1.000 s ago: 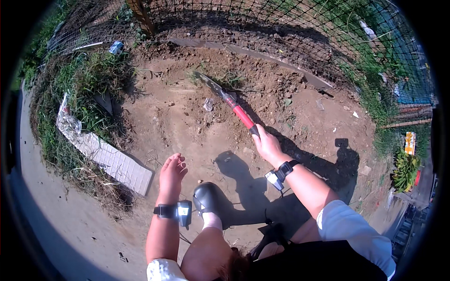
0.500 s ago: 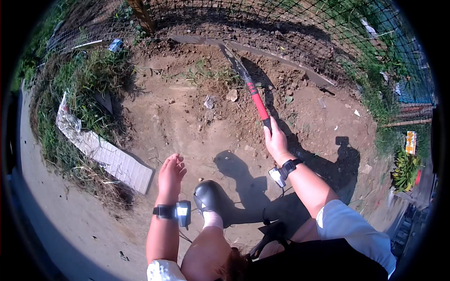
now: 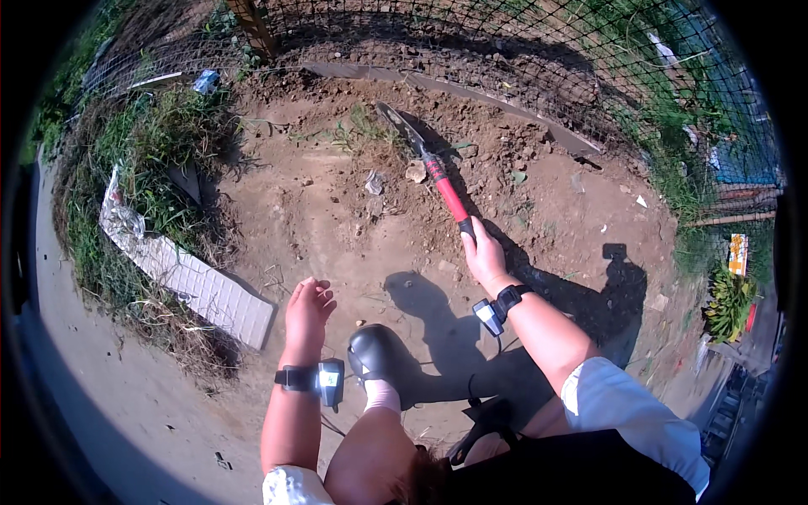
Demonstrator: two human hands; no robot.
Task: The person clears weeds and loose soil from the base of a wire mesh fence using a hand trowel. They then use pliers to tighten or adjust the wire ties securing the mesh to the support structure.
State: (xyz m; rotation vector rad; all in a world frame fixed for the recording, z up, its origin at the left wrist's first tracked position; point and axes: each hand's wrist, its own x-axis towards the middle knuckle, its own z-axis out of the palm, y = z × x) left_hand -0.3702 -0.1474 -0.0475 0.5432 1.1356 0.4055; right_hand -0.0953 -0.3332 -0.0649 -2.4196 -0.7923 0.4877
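My right hand (image 3: 484,252) is closed around the black end of a garden trowel (image 3: 449,195) with a red grip. Its long grey blade points away from me and to the left, with the tip by a small tuft of grass and weeds (image 3: 370,133). Loose brown soil (image 3: 484,139) lies around the blade. My left hand (image 3: 308,310) hangs over bare dirt above my left knee, fingers loosely bent and slightly apart, with nothing in it. Both wrists carry black straps with small devices.
A low board (image 3: 497,103) and black netting (image 3: 471,46) run along the far side, with a wooden post (image 3: 252,29). A pale ridged panel (image 3: 206,290) lies at left beside grass. Stones and a crumpled plastic scrap (image 3: 374,182) dot the dirt. My black shoe (image 3: 374,352) stands near.
My right hand has drawn the trowel nearer and a little left; its blade has come away from the board toward the grass tuft. My left hand has hardly moved.
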